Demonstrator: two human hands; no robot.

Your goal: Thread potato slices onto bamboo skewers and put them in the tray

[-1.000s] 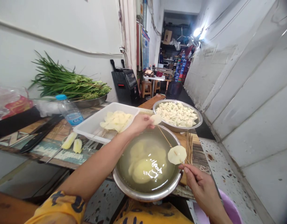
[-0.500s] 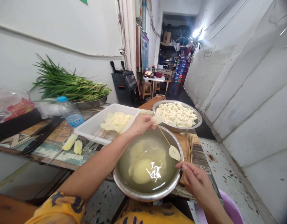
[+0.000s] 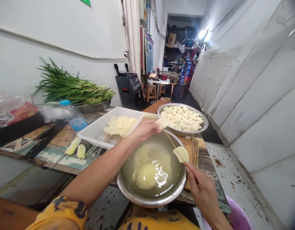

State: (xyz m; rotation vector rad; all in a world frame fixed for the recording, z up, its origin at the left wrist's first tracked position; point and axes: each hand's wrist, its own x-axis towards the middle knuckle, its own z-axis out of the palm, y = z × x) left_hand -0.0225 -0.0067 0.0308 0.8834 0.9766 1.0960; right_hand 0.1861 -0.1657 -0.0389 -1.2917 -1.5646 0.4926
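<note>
My left hand [image 3: 147,130] reaches over the far rim of a steel bowl [image 3: 151,202], its fingers pinched on a thin pale potato slice [image 3: 162,123]. The tip of a thin wooden skewer [image 3: 170,139] meets that slice; whether it pierces it I cannot tell. Lower on the same skewer sits a second potato slice [image 3: 182,154], slightly folded. Just below it, at the bowl's right rim, the closed fingers of my right hand [image 3: 202,182] grip the skewer's near end. More potato slices [image 3: 147,175] lie under cloudy water in the bowl.
Left of the bowl stands a white tray [image 3: 89,138] with skewered slices. Behind is a basin of cauliflower [image 3: 182,118]; loose skewers [image 3: 195,150] lie to the right. A water bottle [image 3: 74,116], a knife [image 3: 40,145], vegetable pieces [image 3: 73,146] and green stalks [image 3: 75,86] are at left.
The lower slice has turned to show more of its face, and my right hand has shifted slightly. My left hand stays by the upper slice, nearly unmoved.
</note>
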